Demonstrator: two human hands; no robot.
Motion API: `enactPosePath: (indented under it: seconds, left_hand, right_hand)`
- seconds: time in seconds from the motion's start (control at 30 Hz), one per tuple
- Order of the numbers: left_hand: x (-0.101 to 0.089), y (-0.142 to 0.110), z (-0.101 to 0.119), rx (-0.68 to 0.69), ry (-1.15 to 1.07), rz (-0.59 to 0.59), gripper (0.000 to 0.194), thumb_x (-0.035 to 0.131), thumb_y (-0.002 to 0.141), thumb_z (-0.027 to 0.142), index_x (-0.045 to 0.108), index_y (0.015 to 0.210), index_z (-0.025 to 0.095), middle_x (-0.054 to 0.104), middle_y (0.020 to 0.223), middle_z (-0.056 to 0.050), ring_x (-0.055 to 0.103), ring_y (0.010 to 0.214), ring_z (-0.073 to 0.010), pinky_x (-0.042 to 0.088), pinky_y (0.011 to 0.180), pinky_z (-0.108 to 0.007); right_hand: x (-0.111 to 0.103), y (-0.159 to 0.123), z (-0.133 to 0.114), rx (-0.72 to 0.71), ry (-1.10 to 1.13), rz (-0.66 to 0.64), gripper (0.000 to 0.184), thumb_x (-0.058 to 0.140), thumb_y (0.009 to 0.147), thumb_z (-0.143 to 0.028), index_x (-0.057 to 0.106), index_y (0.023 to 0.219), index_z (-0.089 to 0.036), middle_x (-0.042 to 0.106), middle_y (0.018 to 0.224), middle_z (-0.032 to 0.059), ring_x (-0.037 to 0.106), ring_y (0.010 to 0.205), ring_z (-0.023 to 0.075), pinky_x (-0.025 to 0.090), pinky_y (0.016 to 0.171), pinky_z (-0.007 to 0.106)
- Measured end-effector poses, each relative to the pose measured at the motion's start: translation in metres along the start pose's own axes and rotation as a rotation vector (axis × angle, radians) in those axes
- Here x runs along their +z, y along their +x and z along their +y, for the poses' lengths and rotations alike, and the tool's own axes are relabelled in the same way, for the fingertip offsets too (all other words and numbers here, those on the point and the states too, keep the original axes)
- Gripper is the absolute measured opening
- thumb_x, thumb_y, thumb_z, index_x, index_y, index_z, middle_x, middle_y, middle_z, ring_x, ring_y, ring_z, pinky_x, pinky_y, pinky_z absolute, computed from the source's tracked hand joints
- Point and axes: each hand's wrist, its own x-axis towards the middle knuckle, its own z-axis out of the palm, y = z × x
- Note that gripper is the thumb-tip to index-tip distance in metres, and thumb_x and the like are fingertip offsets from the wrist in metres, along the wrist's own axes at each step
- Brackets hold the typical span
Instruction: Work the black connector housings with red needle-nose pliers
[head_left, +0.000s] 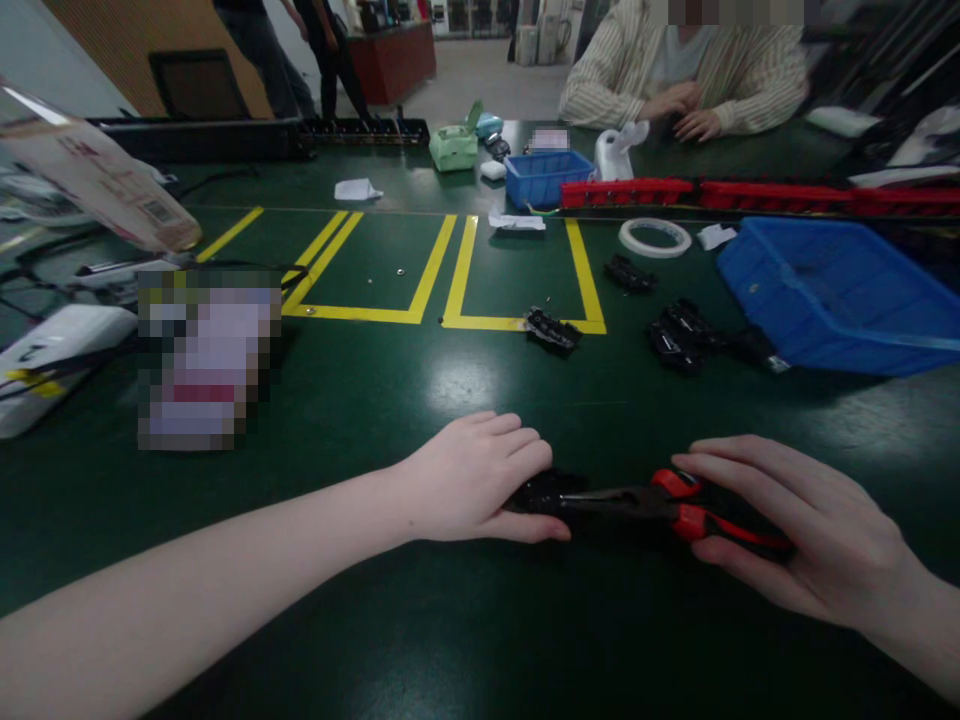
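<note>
My left hand (480, 478) rests on the green table (375, 620), fingers curled over a small black part (546, 490) that it pins down. My right hand (795, 530) is closed around the red handles of a pair of pliers (660, 503). The pliers' dark jaws point left and reach into the black part under my left fingers. Most of that part is hidden by my hand.
Several more black parts (679, 338) lie beyond, beside a large blue bin (840, 300). Yellow tape lines (442, 265), a tape roll (655, 237), a small blue bin (547, 177) and red rails (750, 193) sit farther back. A seated person's hands (686, 110) rest at the far edge.
</note>
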Motion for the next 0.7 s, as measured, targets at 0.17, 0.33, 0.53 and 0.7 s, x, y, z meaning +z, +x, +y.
enactPosePath:
  seconds: [0.17,0.33,0.53,0.7]
  left_hand:
    - [0.003,0.0,0.0,0.003,0.057,-0.001,0.042,0.063,0.083,0.056,0.058,0.084,0.014,0.06,0.079,-0.001,0.053,0.069,-0.0168,0.037,0.06,-0.028]
    - [0.003,0.0,0.0,0.003,0.042,-0.004,0.041,0.063,0.083,0.056,0.057,0.083,0.015,0.06,0.079,-0.001,0.053,0.069,-0.0165,0.037,0.06,-0.027]
    - [0.0,0.0,-0.001,-0.013,-0.016,-0.009,0.041,0.061,0.084,0.056,0.057,0.083,0.016,0.059,0.078,0.0,0.052,0.068,-0.0154,0.036,0.058,-0.026]
    - [-0.001,0.001,-0.001,-0.01,-0.023,-0.009,0.04,0.062,0.084,0.054,0.057,0.081,0.015,0.058,0.076,0.0,0.051,0.066,-0.0148,0.036,0.058,-0.026]
  right_hand:
    - [0.004,0.004,-0.011,-0.015,0.009,-0.01,0.036,0.045,0.093,-0.038,0.051,0.12,-0.014,0.058,0.106,0.0149,0.057,0.094,0.0254,0.05,0.074,0.038]
    - [0.003,0.007,-0.013,-0.039,0.015,0.007,0.037,0.05,0.091,-0.037,0.051,0.12,-0.013,0.058,0.105,0.0154,0.057,0.093,0.0254,0.049,0.073,0.039]
    - [-0.003,0.006,-0.006,0.04,0.069,0.04,0.045,0.055,0.089,-0.034,0.046,0.13,-0.02,0.056,0.112,0.0135,0.057,0.098,0.0281,0.048,0.076,0.041]
    - [-0.001,0.006,-0.005,0.051,0.09,0.038,0.045,0.055,0.088,-0.034,0.047,0.13,-0.021,0.056,0.112,0.0124,0.056,0.099,0.0279,0.047,0.078,0.041]
